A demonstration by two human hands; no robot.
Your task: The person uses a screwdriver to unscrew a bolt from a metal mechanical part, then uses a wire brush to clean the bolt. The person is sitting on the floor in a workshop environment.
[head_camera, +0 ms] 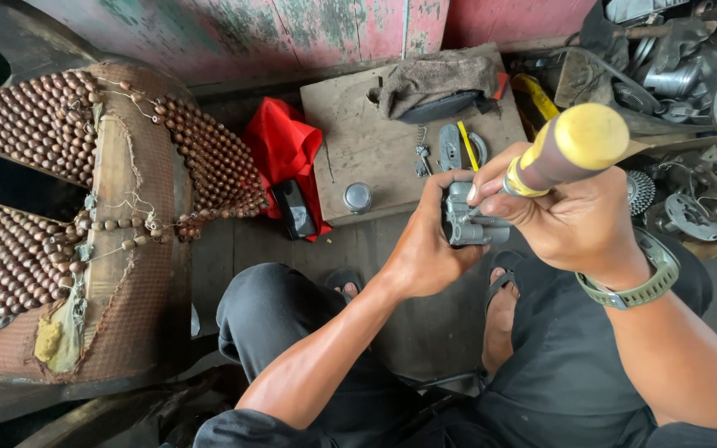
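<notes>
Left hand wrapped around a small grey cast-metal engine part, likely a carburettor body, held in the air above the knees and just off the near edge of the wooden board. Right hand clenched on one screwdriver with a yellow-capped, brownish handle, its tip hidden against the part.

Looks rigid and fairly heavy for its size, with hard edges and possibly an oily, slippery skin; best gripped around the body, as now, away from thin projections.

On the board: one dark folded rag at the far edge, one bunch of keys, one small round metal cap near the front edge, one grey metal piece with a yellow strip. One red cloth beside the board's left edge, one dark phone on it. One beaded seat cover far left. Heap of metal parts at right, too jumbled to count.
</notes>
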